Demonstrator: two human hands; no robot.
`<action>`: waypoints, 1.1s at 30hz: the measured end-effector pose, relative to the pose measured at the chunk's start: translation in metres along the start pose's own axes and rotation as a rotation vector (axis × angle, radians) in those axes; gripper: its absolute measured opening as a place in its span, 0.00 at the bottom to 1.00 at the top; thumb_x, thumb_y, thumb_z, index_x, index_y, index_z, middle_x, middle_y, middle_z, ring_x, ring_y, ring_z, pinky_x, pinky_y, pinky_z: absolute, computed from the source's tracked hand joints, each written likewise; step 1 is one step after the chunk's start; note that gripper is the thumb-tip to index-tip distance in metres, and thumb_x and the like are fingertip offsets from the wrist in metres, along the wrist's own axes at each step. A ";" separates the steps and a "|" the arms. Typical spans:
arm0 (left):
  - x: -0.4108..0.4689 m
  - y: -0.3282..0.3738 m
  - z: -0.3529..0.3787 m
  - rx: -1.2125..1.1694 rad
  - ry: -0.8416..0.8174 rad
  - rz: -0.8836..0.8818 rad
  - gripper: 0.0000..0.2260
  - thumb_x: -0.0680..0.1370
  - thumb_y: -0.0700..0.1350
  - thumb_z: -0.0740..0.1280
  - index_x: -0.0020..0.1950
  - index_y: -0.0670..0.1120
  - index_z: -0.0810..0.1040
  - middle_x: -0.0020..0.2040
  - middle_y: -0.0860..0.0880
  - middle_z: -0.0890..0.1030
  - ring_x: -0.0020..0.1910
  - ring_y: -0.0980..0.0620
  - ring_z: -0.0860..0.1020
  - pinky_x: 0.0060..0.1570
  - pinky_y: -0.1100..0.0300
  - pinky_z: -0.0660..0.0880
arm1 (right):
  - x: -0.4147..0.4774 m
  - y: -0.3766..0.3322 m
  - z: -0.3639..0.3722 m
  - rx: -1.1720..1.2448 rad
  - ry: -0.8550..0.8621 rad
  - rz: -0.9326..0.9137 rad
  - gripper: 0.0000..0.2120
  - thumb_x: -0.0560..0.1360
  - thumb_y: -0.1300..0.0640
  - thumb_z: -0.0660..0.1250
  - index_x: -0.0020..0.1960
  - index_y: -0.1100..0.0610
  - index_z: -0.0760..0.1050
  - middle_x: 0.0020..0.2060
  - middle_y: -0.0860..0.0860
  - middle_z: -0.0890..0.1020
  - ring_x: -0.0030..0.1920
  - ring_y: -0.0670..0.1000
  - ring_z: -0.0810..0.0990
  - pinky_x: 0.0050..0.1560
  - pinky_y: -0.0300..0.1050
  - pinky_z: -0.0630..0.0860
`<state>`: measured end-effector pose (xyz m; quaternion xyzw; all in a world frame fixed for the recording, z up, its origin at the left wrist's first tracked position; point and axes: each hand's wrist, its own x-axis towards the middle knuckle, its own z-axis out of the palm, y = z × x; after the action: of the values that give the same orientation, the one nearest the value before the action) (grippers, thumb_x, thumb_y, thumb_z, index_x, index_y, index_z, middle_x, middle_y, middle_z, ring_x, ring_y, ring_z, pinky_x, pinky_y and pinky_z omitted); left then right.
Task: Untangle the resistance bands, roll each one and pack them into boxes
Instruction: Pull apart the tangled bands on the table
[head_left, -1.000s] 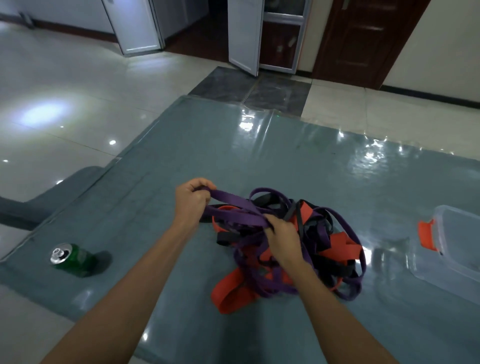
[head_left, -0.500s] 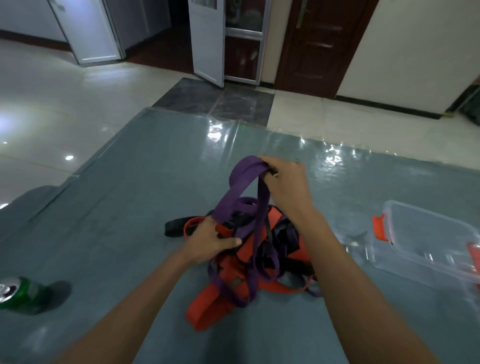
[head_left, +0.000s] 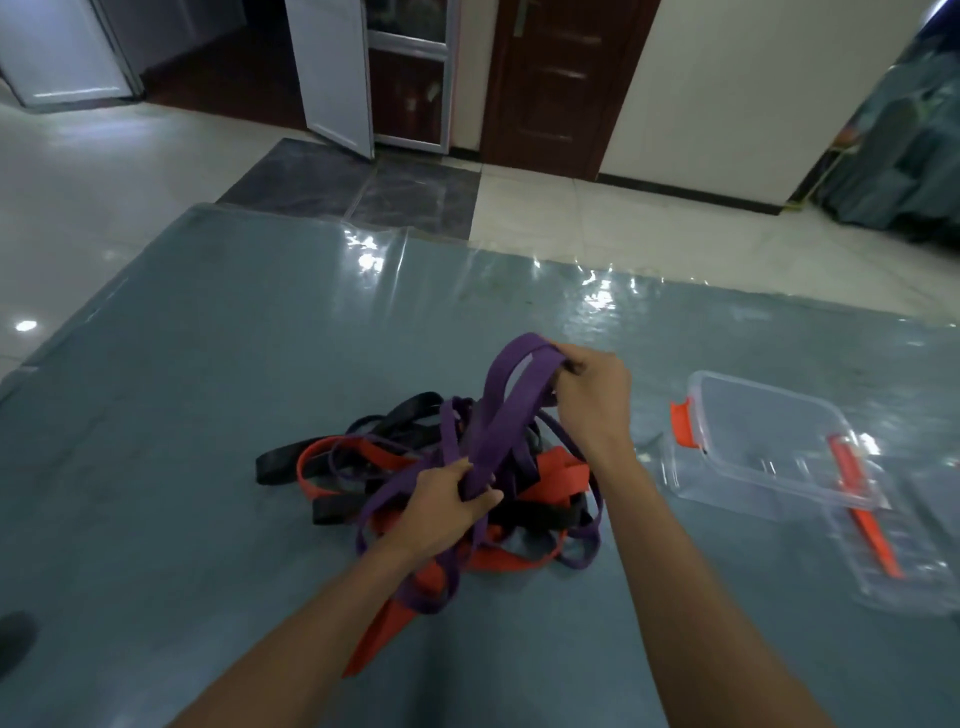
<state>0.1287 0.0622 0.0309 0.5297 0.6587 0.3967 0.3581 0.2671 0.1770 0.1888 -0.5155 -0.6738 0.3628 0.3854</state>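
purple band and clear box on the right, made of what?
purple band: looks like matte rubber or latex; it hangs in flat, limp loops.
clear box: probably rigid glossy plastic; the table shows through it. Its orange clip looks like opaque plastic.

- Bands (head_left: 561, 475): purple, red and black straps, tangled in one heap on the table (head_left: 208, 389).
- Purple band (head_left: 504, 415): one loop raised above the heap.
- Box (head_left: 769, 441): clear plastic with red clips, open, right of the heap.
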 end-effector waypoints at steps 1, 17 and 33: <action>-0.002 -0.008 -0.001 0.056 0.011 0.026 0.14 0.72 0.60 0.72 0.47 0.51 0.79 0.37 0.53 0.83 0.40 0.55 0.82 0.46 0.52 0.79 | 0.003 0.015 -0.003 0.018 0.022 0.071 0.16 0.70 0.68 0.64 0.45 0.52 0.87 0.33 0.55 0.85 0.38 0.58 0.86 0.37 0.57 0.84; 0.004 0.016 -0.108 0.424 0.090 0.096 0.05 0.72 0.52 0.75 0.47 0.55 0.83 0.36 0.55 0.82 0.36 0.56 0.80 0.39 0.55 0.75 | -0.057 0.123 0.027 0.117 -0.236 0.705 0.27 0.74 0.39 0.70 0.43 0.66 0.82 0.33 0.59 0.85 0.30 0.54 0.83 0.32 0.47 0.81; 0.002 0.111 -0.130 0.430 0.152 0.309 0.04 0.71 0.45 0.75 0.44 0.52 0.83 0.33 0.60 0.79 0.33 0.62 0.77 0.37 0.67 0.72 | -0.071 0.063 0.059 -0.123 -0.507 -0.131 0.21 0.77 0.49 0.69 0.69 0.48 0.71 0.52 0.47 0.84 0.50 0.48 0.82 0.49 0.46 0.77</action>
<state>0.0585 0.0595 0.1860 0.6565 0.6642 0.3362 0.1220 0.2525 0.1156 0.0961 -0.3860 -0.8014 0.4132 0.1949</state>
